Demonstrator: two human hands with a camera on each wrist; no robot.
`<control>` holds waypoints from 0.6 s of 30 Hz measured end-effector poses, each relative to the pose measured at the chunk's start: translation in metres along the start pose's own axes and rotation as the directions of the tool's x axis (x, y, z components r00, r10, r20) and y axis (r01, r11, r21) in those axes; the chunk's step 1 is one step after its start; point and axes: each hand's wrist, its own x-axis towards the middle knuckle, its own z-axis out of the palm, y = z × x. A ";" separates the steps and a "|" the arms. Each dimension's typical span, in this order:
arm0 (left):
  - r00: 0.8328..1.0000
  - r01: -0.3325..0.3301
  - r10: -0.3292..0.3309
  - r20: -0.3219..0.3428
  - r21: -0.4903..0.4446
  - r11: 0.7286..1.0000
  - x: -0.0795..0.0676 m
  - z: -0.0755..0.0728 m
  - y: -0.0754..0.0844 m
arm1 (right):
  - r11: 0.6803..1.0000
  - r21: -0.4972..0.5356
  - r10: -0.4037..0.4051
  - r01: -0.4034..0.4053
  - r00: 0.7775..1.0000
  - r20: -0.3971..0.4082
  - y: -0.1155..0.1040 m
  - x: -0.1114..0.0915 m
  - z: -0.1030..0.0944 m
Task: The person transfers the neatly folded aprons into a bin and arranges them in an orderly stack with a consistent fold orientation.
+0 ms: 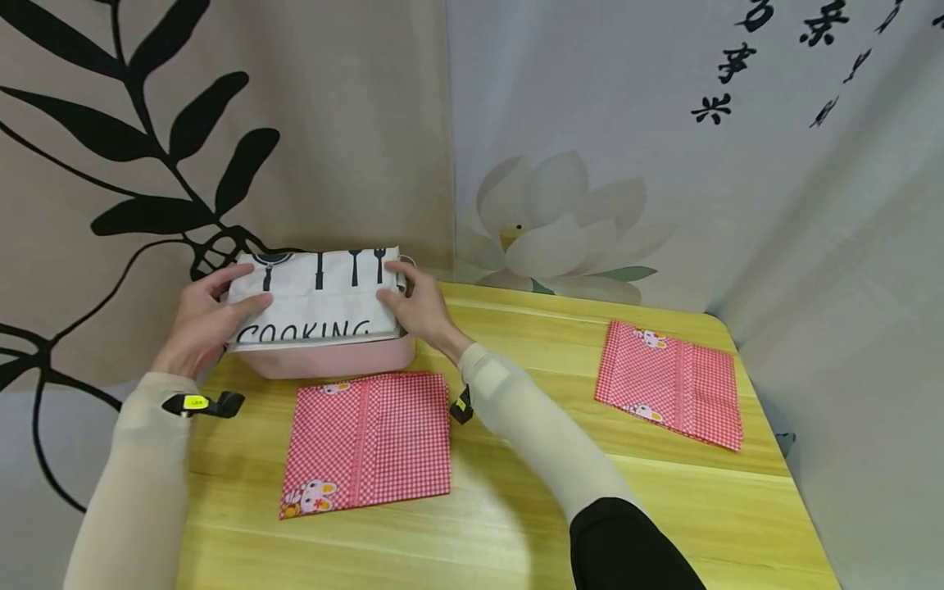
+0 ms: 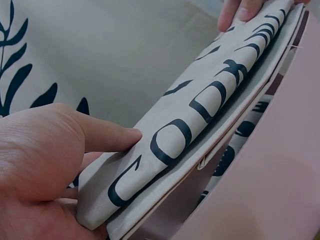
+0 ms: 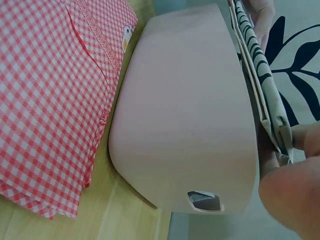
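A folded white cloth (image 1: 317, 307), printed with black utensils and the word COOKING, lies across the top of a pink bin (image 1: 324, 362). My left hand (image 1: 205, 318) grips its left end, thumb on the upper face. At the opposite end my right hand (image 1: 422, 305) pinches the cloth between thumb and fingers. In the left wrist view, a gap shows between the folded layers and the bin's wall (image 2: 280, 165), with more dark-printed fabric (image 2: 225, 160) inside. From the right wrist, the bin's side (image 3: 185, 100) shows a small handle slot.
A folded red gingham cloth (image 1: 369, 447) with rabbit prints lies directly in front of the bin. Another red gingham cloth (image 1: 671, 385) lies near the right edge of the wooden table (image 1: 531, 459). Printed curtains (image 1: 354, 123) hang close behind the bin.
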 end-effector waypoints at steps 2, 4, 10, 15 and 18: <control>1.000 0.008 -0.008 0.001 -0.009 1.000 0.004 0.001 0.000 | 1.000 0.007 -0.001 0.002 1.000 -0.014 0.002 0.003 0.001; 1.000 0.014 -0.014 -0.001 -0.007 1.000 0.008 0.002 -0.001 | 1.000 0.009 0.000 0.000 1.000 -0.025 0.003 0.006 0.002; 0.999 0.028 -0.028 -0.014 -0.004 1.000 0.016 0.005 -0.001 | 0.999 -0.053 0.003 -0.005 1.000 -0.029 0.004 0.011 0.004; 0.999 0.039 -0.039 -0.013 0.015 0.999 0.020 0.008 -0.001 | 0.985 -0.174 0.005 -0.009 1.000 -0.021 0.001 0.015 0.005; 0.999 0.034 -0.034 -0.004 0.044 0.998 0.021 0.008 -0.002 | 0.968 -0.251 0.005 -0.008 1.000 -0.012 -0.001 0.017 0.005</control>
